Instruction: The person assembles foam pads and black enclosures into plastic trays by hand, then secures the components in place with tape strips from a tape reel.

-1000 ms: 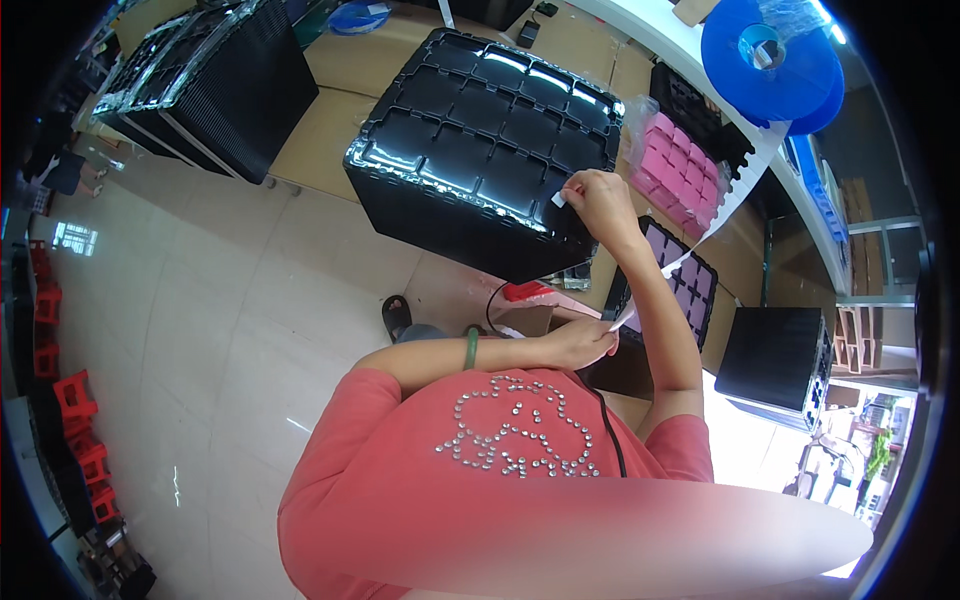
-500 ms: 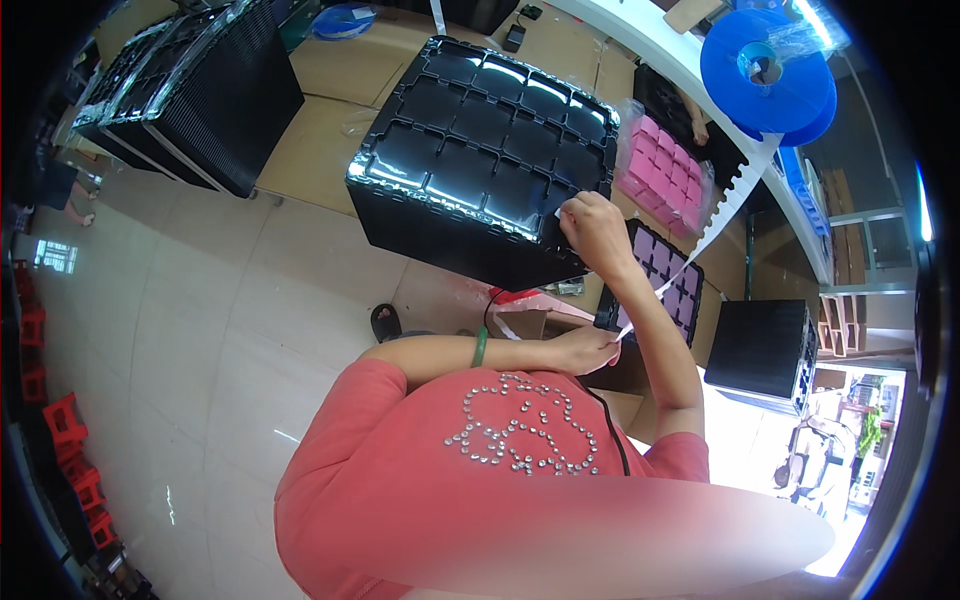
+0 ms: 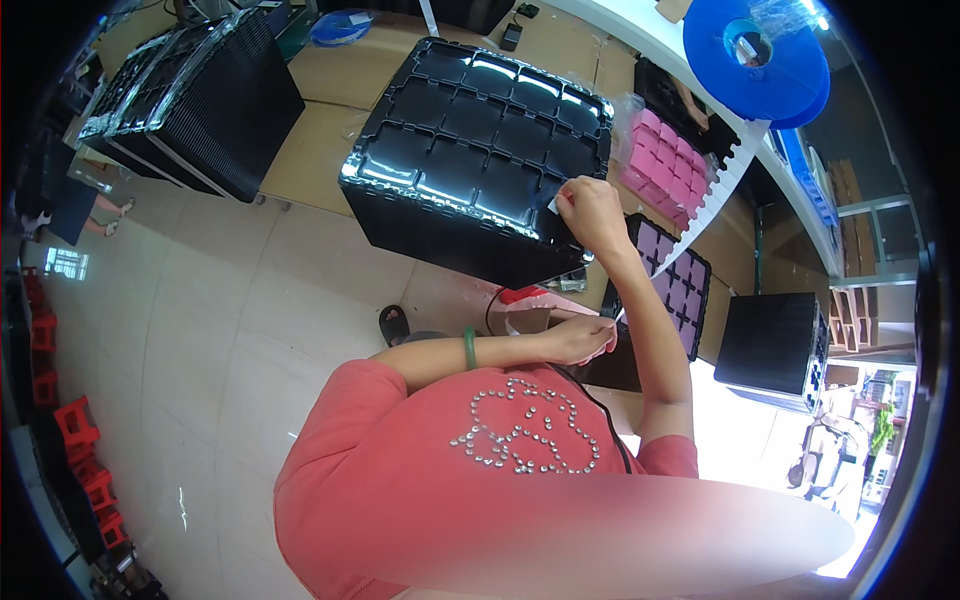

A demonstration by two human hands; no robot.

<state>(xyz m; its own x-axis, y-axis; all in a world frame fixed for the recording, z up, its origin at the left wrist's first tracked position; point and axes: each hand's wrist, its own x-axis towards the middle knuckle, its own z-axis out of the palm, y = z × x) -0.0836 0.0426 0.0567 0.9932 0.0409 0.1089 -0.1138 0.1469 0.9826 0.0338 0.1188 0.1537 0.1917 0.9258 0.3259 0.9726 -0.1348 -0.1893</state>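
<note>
Sticker (image 3: 553, 205), small and white, shows mid-frame at the lower right of the black stack's (image 3: 470, 165) top; from my end I can't tell whether it touches. The right hand (image 3: 592, 212) is pinched on it, apparently by one edge to leave its face uncovered. Lower down, the left hand (image 3: 580, 341) looks closed on the white strip (image 3: 712, 200), perhaps keeping it taut from the blue reel (image 3: 712, 70) at upper right. Pink blocks (image 3: 665, 165) sit right of the stack, probably within reach.

Tray stack (image 3: 480, 150): glossy plastic | strip (image 3: 714, 197): paper-like | shirt (image 3: 400, 450): matt cloth | floor (image 3: 205, 330): glossy, smooth
</note>
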